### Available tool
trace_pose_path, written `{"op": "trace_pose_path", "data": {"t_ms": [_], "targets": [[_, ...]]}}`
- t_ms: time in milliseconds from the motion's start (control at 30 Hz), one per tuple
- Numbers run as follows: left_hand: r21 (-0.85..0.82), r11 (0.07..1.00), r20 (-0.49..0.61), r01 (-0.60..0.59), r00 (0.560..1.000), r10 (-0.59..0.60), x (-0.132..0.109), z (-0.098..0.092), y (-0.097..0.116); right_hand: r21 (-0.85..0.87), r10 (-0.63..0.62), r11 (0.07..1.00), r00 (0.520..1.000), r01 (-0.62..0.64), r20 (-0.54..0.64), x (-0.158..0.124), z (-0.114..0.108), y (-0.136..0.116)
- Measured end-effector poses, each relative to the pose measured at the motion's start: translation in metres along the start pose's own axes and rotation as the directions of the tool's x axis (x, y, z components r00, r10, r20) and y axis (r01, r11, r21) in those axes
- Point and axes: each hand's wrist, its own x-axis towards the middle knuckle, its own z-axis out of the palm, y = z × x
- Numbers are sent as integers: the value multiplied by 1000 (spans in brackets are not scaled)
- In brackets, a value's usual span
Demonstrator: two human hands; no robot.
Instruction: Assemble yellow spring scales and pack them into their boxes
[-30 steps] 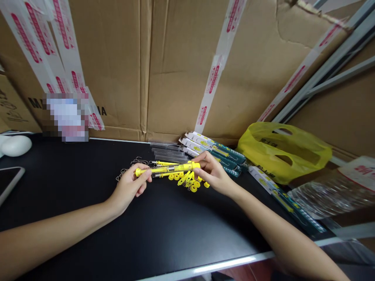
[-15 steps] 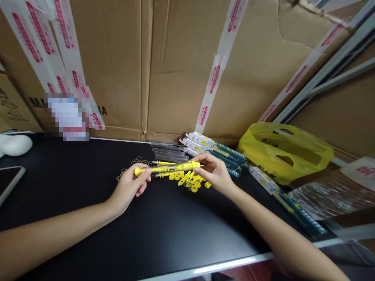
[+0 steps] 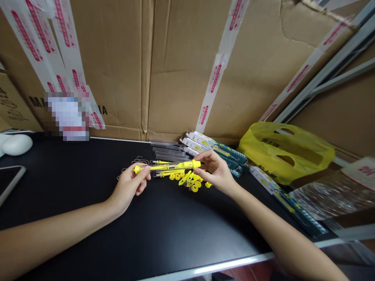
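Note:
Both hands are on a spring scale [image 3: 164, 167], a clear tube with yellow parts and a metal spring inside, held level above the table. My left hand [image 3: 130, 181] is closed around its left end, thumb along the tube. At the right end, the thumb and index finger of my right hand [image 3: 215, 171] are loosely around the yellow cap; exact contact is hard to see. Just behind and below lie yellow rods [image 3: 168, 173] with metal ends, several yellow rings [image 3: 195, 188] and small yellow flat pieces [image 3: 186, 178]. Wire hooks [image 3: 140, 160] lie partly hidden behind my left hand.
Clear plastic tubes [image 3: 170, 153] and printed boxes [image 3: 216, 148] lie at the back. To the right are another box [image 3: 288, 201], a yellow plastic bag [image 3: 293, 156] and wrapped bottles [image 3: 331, 195]. A phone [image 3: 10, 181] and white object [image 3: 17, 144] are left. Large cartons [image 3: 175, 78] stand behind.
The fingers of my right hand have loosened and spread slightly at the cap. The spring scale has levelled a little, its right end marginally lower. My left hand keeps its hold.

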Motion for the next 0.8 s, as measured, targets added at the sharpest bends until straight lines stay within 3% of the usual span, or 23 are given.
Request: {"op": "trace_pose_path", "data": {"t_ms": [467, 800], "targets": [[-2, 1000, 36, 11, 999, -11, 1, -1, -2, -148, -69, 986, 994, 80, 80, -3, 1, -7], [27, 1000, 65, 9, 998, -11, -1, 1, 0, -79, 15, 997, 985, -2, 170, -2, 0, -6]]}}
